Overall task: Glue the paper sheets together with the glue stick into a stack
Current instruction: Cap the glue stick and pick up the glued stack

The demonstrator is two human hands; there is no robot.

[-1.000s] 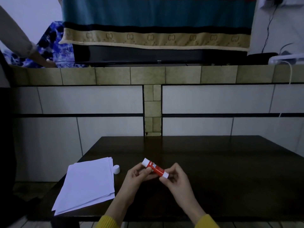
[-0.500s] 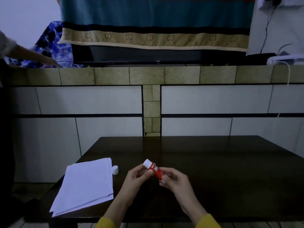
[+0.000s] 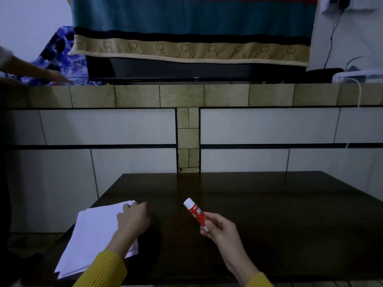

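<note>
A stack of white paper sheets lies at the near left of the dark table. My left hand is on the stack's far right corner, thumb on top of the paper and fingers curled over its edge. The small white cap that lay beside that corner is hidden under this hand. My right hand holds the red glue stick by its base, above the table's middle, with its uncapped white tip pointing up and away to the left.
A tiled counter wall rises behind the table, with a television and a striped blanket on top. Another person's arm reaches across the counter at far left. A white cable hangs at right.
My left hand let go of the glue stick and moved left onto the paper stack's corner, covering the cap. My right hand keeps the stick and has shifted slightly right.
</note>
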